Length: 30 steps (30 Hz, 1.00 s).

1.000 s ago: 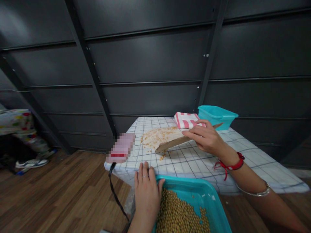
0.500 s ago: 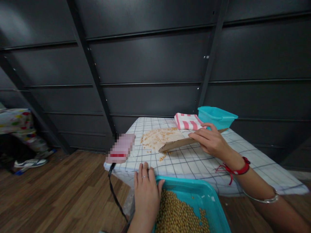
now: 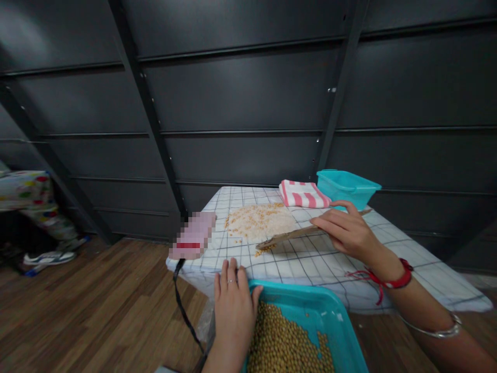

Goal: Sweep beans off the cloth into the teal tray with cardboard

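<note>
My right hand (image 3: pixel 347 232) grips the right end of a brown cardboard strip (image 3: pixel 291 235) that lies low over the checked tablecloth (image 3: pixel 318 259), its left tip touching a few loose beans (image 3: pixel 259 252). Just beyond the strip a pale heap of split beans (image 3: pixel 258 221) is spread on the cloth. My left hand (image 3: pixel 234 303) rests with fingers together on the near left corner of a turquoise tray (image 3: pixel 310 303) that holds many yellow-brown beans (image 3: pixel 285 344).
A red-and-white striped cloth (image 3: pixel 302 194) and a small turquoise tub (image 3: pixel 347 187) sit at the table's far edge. A blurred pink object (image 3: pixel 193 236) with a black strap (image 3: pixel 184 311) hangs at the left corner. Dark metal panels stand behind; wooden floor lies left.
My right hand has drawn the cardboard strip to the right and toward me, tilting it flatter and uncovering more of the bean heap. My left hand has stayed on the tray.
</note>
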Tool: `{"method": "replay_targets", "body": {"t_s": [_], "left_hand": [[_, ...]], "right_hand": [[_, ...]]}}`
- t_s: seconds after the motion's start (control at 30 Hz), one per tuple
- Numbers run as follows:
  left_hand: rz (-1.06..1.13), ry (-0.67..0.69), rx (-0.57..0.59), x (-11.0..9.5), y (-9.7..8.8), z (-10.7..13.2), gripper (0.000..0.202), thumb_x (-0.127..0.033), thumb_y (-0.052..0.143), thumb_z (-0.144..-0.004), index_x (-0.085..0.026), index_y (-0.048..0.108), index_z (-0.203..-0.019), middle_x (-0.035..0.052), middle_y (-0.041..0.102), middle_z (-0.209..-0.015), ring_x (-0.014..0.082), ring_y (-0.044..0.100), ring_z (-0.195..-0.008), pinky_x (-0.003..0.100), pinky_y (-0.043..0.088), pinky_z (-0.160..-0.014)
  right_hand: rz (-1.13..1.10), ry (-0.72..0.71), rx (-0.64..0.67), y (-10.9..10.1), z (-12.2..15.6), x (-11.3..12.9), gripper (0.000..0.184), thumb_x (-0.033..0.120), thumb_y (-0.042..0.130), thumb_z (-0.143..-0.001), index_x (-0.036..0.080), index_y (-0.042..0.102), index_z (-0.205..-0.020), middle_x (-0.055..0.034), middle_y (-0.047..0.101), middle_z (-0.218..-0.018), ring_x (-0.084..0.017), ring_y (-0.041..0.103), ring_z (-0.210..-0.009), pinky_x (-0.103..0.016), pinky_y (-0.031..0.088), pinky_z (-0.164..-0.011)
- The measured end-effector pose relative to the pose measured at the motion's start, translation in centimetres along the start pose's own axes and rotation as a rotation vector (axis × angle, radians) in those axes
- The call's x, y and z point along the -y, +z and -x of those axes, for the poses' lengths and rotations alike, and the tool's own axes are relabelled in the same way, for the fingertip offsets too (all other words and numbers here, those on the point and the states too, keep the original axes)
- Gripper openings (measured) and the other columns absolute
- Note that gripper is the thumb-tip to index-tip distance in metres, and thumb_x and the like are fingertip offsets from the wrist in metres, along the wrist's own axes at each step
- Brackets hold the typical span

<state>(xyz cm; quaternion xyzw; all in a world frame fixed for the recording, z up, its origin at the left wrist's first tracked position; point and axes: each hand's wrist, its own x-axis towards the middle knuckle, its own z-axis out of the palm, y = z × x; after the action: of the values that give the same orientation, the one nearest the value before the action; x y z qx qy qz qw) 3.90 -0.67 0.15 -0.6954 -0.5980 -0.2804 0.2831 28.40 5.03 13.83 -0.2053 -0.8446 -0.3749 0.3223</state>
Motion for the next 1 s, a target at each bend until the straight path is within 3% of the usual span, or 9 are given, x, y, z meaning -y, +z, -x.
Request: {"method": "replay_targets", "body": {"t_s": [1.0], "left_hand": [[0.02, 0.009, 0.036, 0.1, -0.5, -0.2, 0.039, -0.038, 0.043, -0.08, -0.007, 0.052, -0.101, 0.0211, 0.056, -0.11, 0.034, 0.047, -0.109, 0.05, 0.044, -0.083]], "right_hand": [[-0.088, 0.012, 0.029, -0.7, -0.2, 1.1, 0.036, -0.001, 0.039, -0.075, 0.02, 0.049, -0.101, -0.0009, 0.063, -0.074, -0.013, 0.055, -0.066, -0.037, 0.037, -0.081]]}}
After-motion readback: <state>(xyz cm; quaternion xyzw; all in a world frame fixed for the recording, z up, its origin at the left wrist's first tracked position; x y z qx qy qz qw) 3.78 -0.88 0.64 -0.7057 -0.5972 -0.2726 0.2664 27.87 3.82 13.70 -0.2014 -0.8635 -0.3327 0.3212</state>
